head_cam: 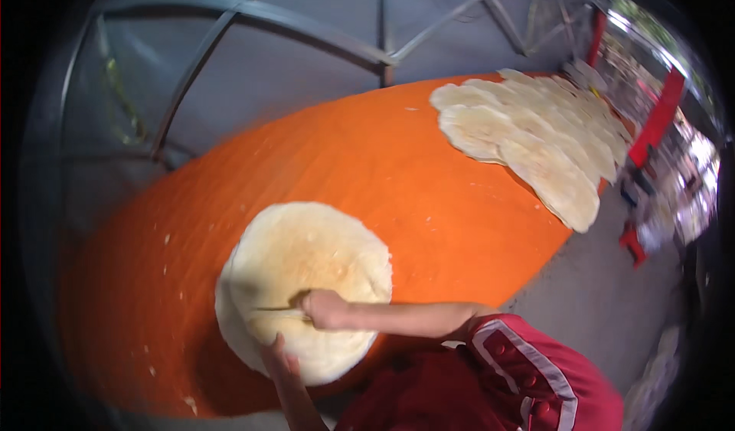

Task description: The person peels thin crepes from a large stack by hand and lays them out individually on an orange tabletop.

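Note:
A stack of large round flatbreads (310, 247) lies on an orange cloth (402, 161). My right hand (327, 310) is closed round a thin, straight tool, seemingly a knife (275, 309), whose narrow length points left across the top bread. Below it, my left hand (279, 357) is at the near left edge of the stack, thumb over the bread's rim; its other fingers are partly hidden. The top bread sits slightly off the one under it, which shows along the left side. Farther off at the upper right, many thin flatbreads (528, 126) overlap in rows on the cloth.
A metal frame (310, 29) with crossing bars stands along the cloth's far side, before a grey surface. Small crumbs dot the cloth. Grey floor (585, 282) shows at the right. Beyond it are red posts (657, 118) and blurred, cluttered items.

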`<state>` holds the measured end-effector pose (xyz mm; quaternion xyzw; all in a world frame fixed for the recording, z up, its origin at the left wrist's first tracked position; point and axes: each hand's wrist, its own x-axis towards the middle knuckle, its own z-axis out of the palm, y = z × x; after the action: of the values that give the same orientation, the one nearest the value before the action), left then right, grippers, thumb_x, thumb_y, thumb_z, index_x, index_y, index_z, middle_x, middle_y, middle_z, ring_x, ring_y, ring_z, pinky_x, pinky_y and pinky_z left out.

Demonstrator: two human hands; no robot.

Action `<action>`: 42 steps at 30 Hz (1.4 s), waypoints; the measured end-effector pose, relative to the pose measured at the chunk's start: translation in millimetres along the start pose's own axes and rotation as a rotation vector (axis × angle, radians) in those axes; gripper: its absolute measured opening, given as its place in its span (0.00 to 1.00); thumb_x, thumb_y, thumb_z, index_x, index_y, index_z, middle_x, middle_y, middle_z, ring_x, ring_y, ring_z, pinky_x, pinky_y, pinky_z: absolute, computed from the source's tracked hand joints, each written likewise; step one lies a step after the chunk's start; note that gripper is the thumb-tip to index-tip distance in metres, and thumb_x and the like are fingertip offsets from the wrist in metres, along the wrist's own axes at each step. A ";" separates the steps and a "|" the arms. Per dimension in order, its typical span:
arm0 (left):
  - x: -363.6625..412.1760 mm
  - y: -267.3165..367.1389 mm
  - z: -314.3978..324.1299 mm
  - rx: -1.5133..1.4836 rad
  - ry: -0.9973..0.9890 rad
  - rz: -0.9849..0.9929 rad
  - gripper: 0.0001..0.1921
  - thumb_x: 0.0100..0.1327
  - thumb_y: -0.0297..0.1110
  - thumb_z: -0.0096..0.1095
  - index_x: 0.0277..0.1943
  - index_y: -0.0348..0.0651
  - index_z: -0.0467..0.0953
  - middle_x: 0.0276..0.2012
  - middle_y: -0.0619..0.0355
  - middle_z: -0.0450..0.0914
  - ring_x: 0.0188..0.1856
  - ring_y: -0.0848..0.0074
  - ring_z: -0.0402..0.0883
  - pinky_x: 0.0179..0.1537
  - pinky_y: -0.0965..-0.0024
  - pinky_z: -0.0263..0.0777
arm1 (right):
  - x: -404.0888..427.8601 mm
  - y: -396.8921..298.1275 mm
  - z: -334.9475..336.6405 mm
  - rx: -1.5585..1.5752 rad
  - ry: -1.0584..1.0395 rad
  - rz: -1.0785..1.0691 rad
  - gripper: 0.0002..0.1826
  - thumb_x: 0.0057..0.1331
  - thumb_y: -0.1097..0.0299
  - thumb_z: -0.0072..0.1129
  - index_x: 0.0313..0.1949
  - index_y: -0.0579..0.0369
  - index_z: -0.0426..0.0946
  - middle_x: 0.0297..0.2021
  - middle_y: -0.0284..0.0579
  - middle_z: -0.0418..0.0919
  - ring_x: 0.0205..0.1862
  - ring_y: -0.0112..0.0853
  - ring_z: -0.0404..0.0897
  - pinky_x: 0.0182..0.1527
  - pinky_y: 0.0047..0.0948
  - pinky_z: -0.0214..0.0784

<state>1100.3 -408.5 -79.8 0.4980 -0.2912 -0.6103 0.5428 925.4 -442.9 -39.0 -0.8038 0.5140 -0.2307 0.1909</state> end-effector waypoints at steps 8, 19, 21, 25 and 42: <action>32.7 -42.2 -53.0 0.423 -0.183 0.338 0.20 0.51 0.29 0.52 0.50 0.36 0.65 0.46 0.51 0.69 0.47 0.67 0.68 0.49 0.69 0.61 | -85.1 141.7 -256.5 0.386 0.729 0.840 0.12 0.52 0.66 0.54 0.33 0.62 0.74 0.27 0.42 0.77 0.29 0.27 0.74 0.31 0.30 0.68; 35.4 -17.3 26.8 0.627 -0.277 0.381 0.19 0.44 0.32 0.61 0.41 0.32 0.72 0.21 0.56 0.71 0.20 0.74 0.66 0.20 0.73 0.61 | -251.8 308.1 -222.3 -0.879 0.902 1.005 0.34 0.51 0.48 0.55 0.48 0.64 0.60 0.31 0.52 0.73 0.32 0.41 0.72 0.34 0.33 0.67; 35.0 -14.2 48.3 0.692 -0.258 0.392 0.19 0.44 0.31 0.60 0.40 0.31 0.72 0.21 0.56 0.71 0.20 0.74 0.66 0.20 0.73 0.61 | -134.1 220.0 -179.9 -0.251 0.523 0.962 0.27 0.49 0.45 0.53 0.36 0.58 0.70 0.26 0.41 0.70 0.28 0.35 0.68 0.28 0.34 0.62; 34.2 -8.7 54.0 0.758 -0.242 0.463 0.18 0.44 0.31 0.60 0.39 0.31 0.72 0.21 0.56 0.71 0.19 0.73 0.66 0.20 0.72 0.61 | -32.9 67.3 -35.4 0.040 0.333 0.086 0.26 0.51 0.47 0.52 0.38 0.59 0.69 0.39 0.49 0.68 0.43 0.39 0.66 0.44 0.37 0.59; 17.6 -21.8 -30.0 1.061 -0.187 0.626 0.18 0.57 0.42 0.48 0.31 0.31 0.73 0.25 0.51 0.75 0.26 0.60 0.71 0.31 0.66 0.67 | 8.0 243.0 -252.4 0.318 0.638 -0.160 0.08 0.52 0.73 0.47 0.15 0.53 0.64 0.16 0.31 0.66 0.20 0.23 0.64 0.21 0.23 0.56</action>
<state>1121.4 -414.4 -114.5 0.5352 -0.7334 -0.2355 0.3466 605.7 -564.8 37.4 -0.6894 0.4408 -0.5612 0.1248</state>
